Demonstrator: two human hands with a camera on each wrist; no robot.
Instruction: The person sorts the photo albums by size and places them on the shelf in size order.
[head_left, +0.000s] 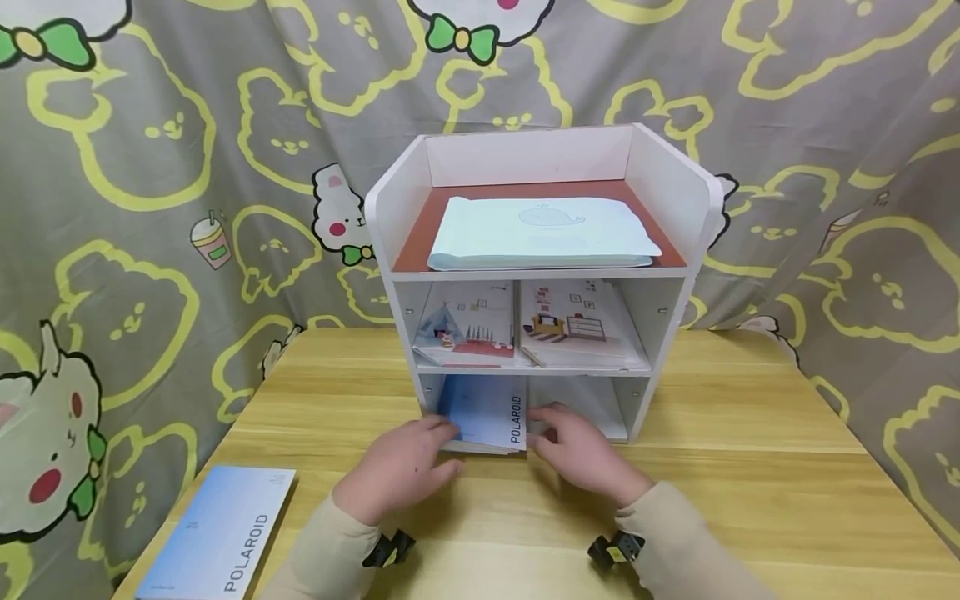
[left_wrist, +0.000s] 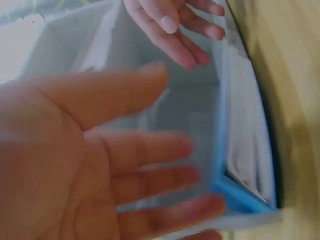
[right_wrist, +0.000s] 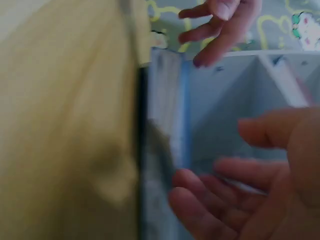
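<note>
A blue-and-white book (head_left: pixel 483 410) marked POLAROID lies flat in the lower left compartment of a small white shelf (head_left: pixel 678 196), its front end at the shelf's front edge. My left hand (head_left: pixel 397 467) is at the book's left side, with straight, spread fingers in the left wrist view. On the other side, my right hand (head_left: pixel 581 450) has its fingertips right by the book's right edge, fingers loosely bent. White page edges (right_wrist: pixel 167 95) show between the covers in the right wrist view. Neither hand grips the book.
Another POLAROID book (head_left: pixel 217 533) lies on the wooden table (head_left: pixel 750 467) at the front left. Two illustrated booklets (head_left: pixel 468 325) fill the middle shelf level. A pale whale-print packet (head_left: pixel 543 229) rests on top. A patterned curtain (head_left: pixel 225 125) hangs behind.
</note>
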